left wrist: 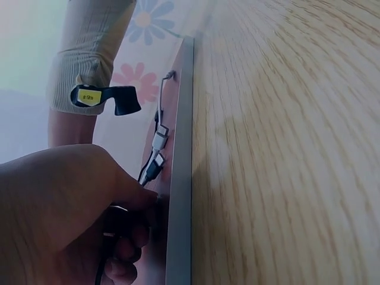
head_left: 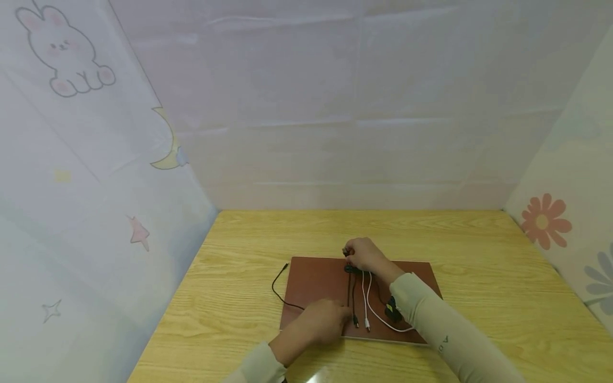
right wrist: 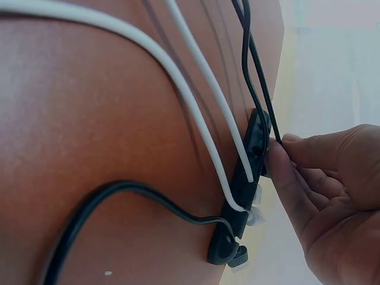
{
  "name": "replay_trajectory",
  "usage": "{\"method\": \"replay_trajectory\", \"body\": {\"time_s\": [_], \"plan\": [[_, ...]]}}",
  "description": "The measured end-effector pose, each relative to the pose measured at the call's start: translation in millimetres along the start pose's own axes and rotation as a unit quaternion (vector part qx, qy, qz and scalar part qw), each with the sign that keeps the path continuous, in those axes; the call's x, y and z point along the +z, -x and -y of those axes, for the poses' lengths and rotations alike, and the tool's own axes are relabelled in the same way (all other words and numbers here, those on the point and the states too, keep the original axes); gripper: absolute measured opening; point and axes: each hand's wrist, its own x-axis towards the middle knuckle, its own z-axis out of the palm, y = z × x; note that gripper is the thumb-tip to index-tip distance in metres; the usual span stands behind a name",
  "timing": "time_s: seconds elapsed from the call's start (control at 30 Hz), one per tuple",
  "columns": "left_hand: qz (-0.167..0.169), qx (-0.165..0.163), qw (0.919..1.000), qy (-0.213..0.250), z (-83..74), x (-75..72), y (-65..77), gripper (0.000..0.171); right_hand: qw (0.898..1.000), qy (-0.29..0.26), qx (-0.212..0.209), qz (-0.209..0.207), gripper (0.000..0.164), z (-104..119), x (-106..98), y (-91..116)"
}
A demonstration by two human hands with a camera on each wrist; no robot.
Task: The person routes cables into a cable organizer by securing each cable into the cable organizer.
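Note:
A brown board (head_left: pixel 316 284) lies on the wooden table (head_left: pixel 239 255). A black cable clip (right wrist: pixel 246 178) sits near its far edge with a white cable (right wrist: pixel 196 107) and black cables (right wrist: pixel 252 77) running through it. My right hand (head_left: pixel 362 254) pinches a thin black cable (right wrist: pixel 274 127) at the clip (head_left: pixel 353 269). My left hand (head_left: pixel 322 323) rests on the board's near edge and grips a black cable (left wrist: pixel 116 234) close to the plug ends (left wrist: pixel 155 155). The white cable (head_left: pixel 366 298) loops toward the right sleeve.
Patterned cloth walls close in the table on the left, back and right. A black cable (head_left: pixel 278 290) trails off the board's left edge onto the wood. A black tag with a yellow label (left wrist: pixel 104 98) hangs at the right sleeve's cuff.

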Motion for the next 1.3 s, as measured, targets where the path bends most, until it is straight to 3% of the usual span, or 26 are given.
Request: {"method": "replay_trajectory", "body": {"time_s": [0.2, 0.5, 0.93, 1.3], "plan": [[-0.001, -0.011, 0.9999, -0.012, -2.0, 2.6, -2.2, 0.016, 1.0, 0.021, 0.0, -0.001, 0.008, 1, 3, -2], [0.026, -0.05, 0.9983, -0.013, -7.9, -7.9, 0.0, 0.014, 0.998, 0.064, -0.009, 0.005, 0.012, 5, 8, 0], [0.028, -0.044, 0.9984, -0.021, -7.8, -10.6, -0.4, 0.013, 0.995, 0.102, -0.018, 0.005, 0.011, 3, 13, -4], [0.034, -0.06, 0.9971, -0.03, -8.1, -9.5, -1.9, 0.01, 0.992, 0.124, -0.035, 0.0, 0.011, 7, 14, -1]]}}
